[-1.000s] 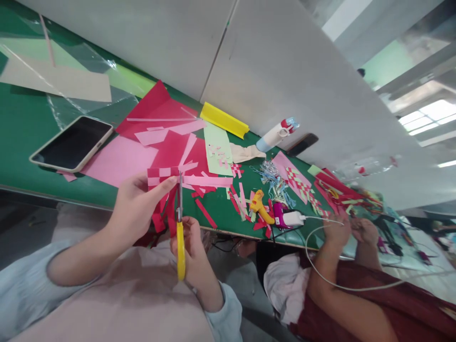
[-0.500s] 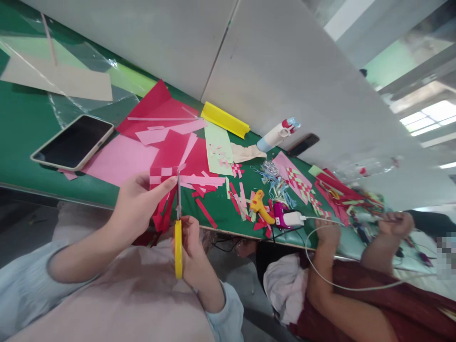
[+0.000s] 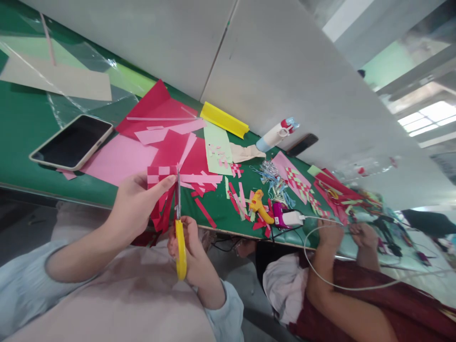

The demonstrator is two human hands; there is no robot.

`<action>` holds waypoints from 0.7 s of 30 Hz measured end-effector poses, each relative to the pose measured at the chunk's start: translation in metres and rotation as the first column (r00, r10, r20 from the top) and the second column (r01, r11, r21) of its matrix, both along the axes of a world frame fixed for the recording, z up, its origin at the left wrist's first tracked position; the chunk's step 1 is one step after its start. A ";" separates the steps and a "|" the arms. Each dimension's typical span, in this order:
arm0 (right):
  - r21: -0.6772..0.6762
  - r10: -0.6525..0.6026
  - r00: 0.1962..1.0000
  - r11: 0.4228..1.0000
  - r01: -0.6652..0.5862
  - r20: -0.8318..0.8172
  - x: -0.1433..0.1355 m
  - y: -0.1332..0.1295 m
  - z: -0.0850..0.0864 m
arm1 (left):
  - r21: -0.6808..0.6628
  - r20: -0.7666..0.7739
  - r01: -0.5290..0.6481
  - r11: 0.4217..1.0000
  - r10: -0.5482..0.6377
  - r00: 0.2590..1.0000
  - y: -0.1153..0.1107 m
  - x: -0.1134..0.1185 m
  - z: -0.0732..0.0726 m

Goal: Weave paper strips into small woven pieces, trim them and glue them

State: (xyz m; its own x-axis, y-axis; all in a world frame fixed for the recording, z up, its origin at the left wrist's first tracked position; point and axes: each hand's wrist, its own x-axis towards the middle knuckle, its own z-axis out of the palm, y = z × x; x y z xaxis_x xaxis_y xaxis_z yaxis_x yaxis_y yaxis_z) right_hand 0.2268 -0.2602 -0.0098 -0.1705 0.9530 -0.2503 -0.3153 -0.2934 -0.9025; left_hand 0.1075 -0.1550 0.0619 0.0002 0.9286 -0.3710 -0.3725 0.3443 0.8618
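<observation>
Pinched in my left hand (image 3: 137, 204) is a woven paper piece (image 3: 164, 172) in red and pink checks, with loose red strips hanging below it. My right hand (image 3: 192, 251) grips yellow-handled scissors (image 3: 181, 249), whose blades point up along the right edge of the weave, close to my left thumb. Pink strip ends (image 3: 204, 179) stick out to the right of the blades. Behind them lie red paper (image 3: 171, 147) and a pink sheet (image 3: 119, 159) on the green table.
A phone (image 3: 73, 141) lies at left. To the right are a yellow folded strip (image 3: 224, 119), a bottle (image 3: 276, 134), paper scraps (image 3: 237, 202), a yellow glue gun (image 3: 261, 207) and a purple plug block with a white charger (image 3: 294, 218). A co-worker's hands (image 3: 329, 232) are at far right.
The red strip ends above the scissors' tip have shrunk from view, and the scissors' blades look closer together. The co-worker's farther hand has moved left, toward their other hand.
</observation>
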 end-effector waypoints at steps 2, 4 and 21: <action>-0.011 0.000 1.000 1.000 0.000 -0.004 0.000 0.000 -0.002 | 0.008 0.015 0.000 1.000 -0.001 1.000 0.000 -0.001 0.000; -0.021 -0.005 1.000 1.000 0.005 -0.002 0.000 0.000 -0.003 | 0.016 0.032 0.002 1.000 -0.002 0.999 0.000 -0.001 -0.001; 0.031 -0.050 0.997 0.998 0.048 0.060 0.005 -0.007 0.005 | 0.115 0.087 0.088 0.989 -0.098 0.991 0.004 -0.010 -0.001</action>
State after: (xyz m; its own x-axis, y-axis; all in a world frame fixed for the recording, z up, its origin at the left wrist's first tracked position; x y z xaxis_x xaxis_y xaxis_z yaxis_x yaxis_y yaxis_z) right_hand 0.2323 -0.2671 -0.0048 -0.1083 0.9671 -0.2300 -0.2728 -0.2514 -0.9286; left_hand 0.0977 -0.1515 0.0610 0.1184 0.9581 -0.2607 -0.4232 0.2862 0.8596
